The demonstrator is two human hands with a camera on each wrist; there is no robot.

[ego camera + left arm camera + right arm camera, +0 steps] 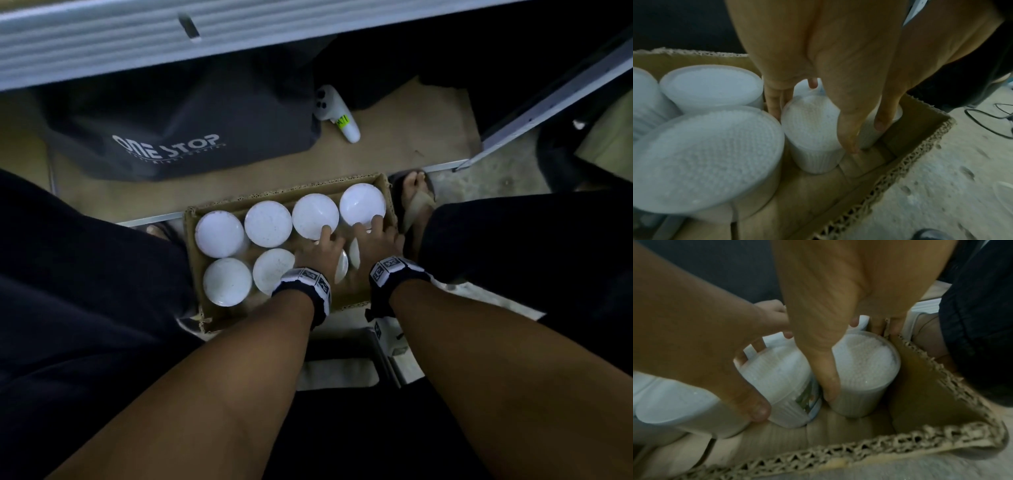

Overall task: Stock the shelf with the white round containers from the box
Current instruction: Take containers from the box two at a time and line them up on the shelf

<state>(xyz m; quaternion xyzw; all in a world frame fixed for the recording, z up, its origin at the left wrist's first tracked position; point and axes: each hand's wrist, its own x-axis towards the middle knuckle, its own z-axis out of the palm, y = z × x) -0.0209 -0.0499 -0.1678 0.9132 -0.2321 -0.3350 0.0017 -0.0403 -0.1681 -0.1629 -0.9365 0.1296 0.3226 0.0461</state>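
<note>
A cardboard box (193, 260) on the floor holds several white round containers (219, 233) standing upright. At its near right corner two more containers lean tilted. My left hand (320, 246) grips one of them (812, 129), thumb (846, 138) on one side and fingers (774, 104) on the other. My right hand (375, 236) grips the one beside it (865, 369) against the box's right wall, with its thumb (828, 386) wedged between the two containers. The left hand's container (781, 382) carries a coloured label. A pale metal shelf edge (137, 41) runs across the top.
A grey bag (178, 130) printed ONE STOP lies on brown cardboard under the shelf. A white handheld controller (337, 113) lies beside it. A sandalled foot (416, 198) stands right of the box, dark trouser legs flank it, and a metal rail (548, 99) slants at upper right.
</note>
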